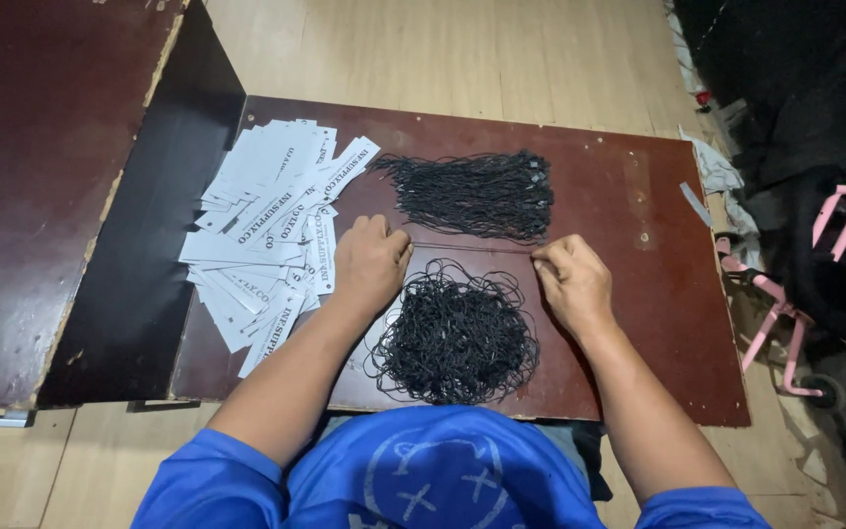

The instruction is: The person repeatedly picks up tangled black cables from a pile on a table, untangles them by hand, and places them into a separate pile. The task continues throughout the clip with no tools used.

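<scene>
My left hand point(369, 260) and my right hand point(572, 279) rest on a dark brown board point(638, 196), fingers pinched. Between them a thin black string point(470, 247) is stretched taut, one end in each hand. Just beyond the string lies a bundle of straight black cords point(477, 193). In front of it, between my forearms, sits a loose tangled heap of black string loops point(454, 335). A fanned pile of white paper tags point(271, 220) lies to the left of my left hand, touching it.
A second dark board point(41, 176) lies at the left with a black panel point(159, 235) between the two. A pink metal frame with a wheel point(795, 323) and dark cloth point(805, 88) stand at the right. Pale wooden floor point(443, 49) lies beyond.
</scene>
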